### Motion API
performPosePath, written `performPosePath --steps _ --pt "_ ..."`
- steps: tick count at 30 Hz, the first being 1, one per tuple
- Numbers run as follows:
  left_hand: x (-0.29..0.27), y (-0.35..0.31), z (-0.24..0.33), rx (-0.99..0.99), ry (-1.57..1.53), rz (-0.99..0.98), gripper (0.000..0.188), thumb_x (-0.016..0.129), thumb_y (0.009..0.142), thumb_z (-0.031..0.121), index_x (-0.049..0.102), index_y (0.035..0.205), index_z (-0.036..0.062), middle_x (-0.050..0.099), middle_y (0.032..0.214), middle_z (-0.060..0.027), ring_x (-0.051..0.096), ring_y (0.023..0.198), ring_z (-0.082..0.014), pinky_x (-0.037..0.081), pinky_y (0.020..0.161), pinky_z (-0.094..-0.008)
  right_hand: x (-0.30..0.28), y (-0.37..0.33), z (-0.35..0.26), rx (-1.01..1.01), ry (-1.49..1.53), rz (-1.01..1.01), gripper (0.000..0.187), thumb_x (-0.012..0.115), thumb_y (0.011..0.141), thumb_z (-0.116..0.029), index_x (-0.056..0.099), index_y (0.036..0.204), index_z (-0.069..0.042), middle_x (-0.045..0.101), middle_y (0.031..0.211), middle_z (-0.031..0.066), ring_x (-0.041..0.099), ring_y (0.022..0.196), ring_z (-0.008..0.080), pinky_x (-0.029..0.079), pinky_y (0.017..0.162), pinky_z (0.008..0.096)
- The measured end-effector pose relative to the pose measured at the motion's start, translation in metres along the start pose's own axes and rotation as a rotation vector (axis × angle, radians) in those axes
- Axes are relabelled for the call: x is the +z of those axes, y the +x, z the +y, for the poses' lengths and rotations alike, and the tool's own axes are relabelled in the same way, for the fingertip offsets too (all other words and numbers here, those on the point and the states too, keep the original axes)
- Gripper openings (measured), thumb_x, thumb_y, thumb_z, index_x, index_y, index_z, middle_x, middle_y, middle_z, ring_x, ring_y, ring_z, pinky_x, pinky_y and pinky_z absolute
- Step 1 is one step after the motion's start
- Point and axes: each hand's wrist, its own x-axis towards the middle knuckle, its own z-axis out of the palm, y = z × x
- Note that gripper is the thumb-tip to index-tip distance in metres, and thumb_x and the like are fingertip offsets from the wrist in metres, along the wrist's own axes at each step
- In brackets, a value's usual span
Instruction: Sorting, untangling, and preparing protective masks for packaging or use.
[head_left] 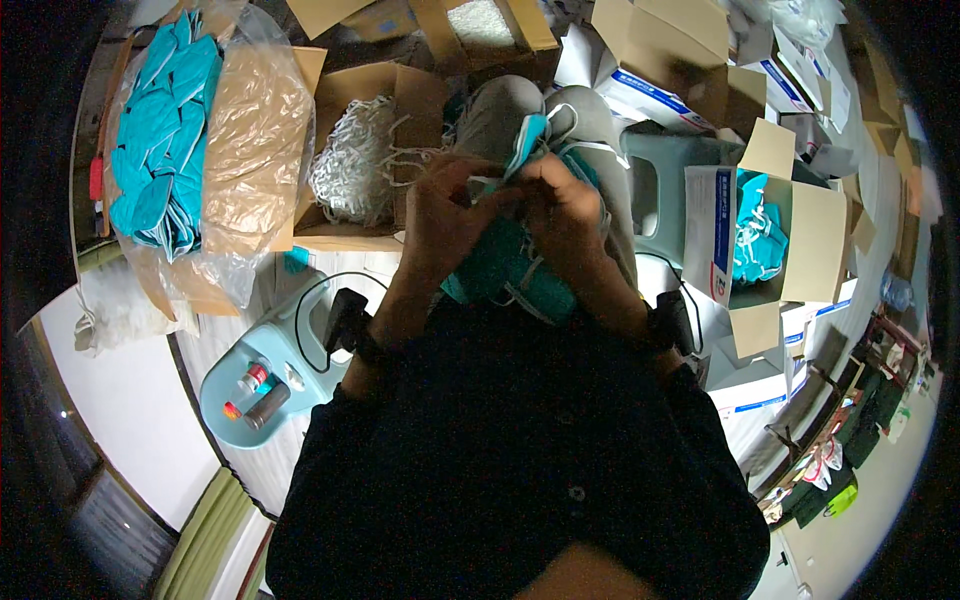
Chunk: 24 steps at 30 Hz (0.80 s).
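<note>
Over the grey-trousered legs, the bare right hand pinched a white-edged teal fabric piece while the bare left hand seemed to pinch thin white cord — which could've slipped if either pinch loosened.

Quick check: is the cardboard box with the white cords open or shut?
Open. No flap covers the top of the box, and the white cords show heaped inside.
</note>
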Motion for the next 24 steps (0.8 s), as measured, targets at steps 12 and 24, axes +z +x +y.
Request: performPosePath --steps 12,24 --pt "-0.025 -0.014 0.007 0.0 0.009 0.227 0.008 0.07 0.081 0.01 0.066 0.083 0.0037 0.063 0.071 -0.0032 0.055 0.061 -0.0082 0.045 0.055 -0.0242 -0.056 0.011 0.045 0.275 -0.148 0.281 0.008 0.064 0.086 -0.007 0.062 0.081 -0.001 0.059 0.072 -0.0002 0.052 0.067 0.0057 0.043 0.061 0.0208" --pt "0.002 -0.006 0.007 -0.064 -0.189 0.134 0.018 0.065 0.087 0.012 0.057 0.099 0.0012 0.064 0.081 -0.0061 0.055 0.07 -0.0066 0.045 0.062 -0.0226 -0.003 0.004 0.012 0.14 0.125 -0.055 0.005 0.061 0.086 -0.002 0.059 0.09 -0.002 0.058 0.075 0.0043 0.057 0.067 0.0116 0.046 0.056 0.0267"
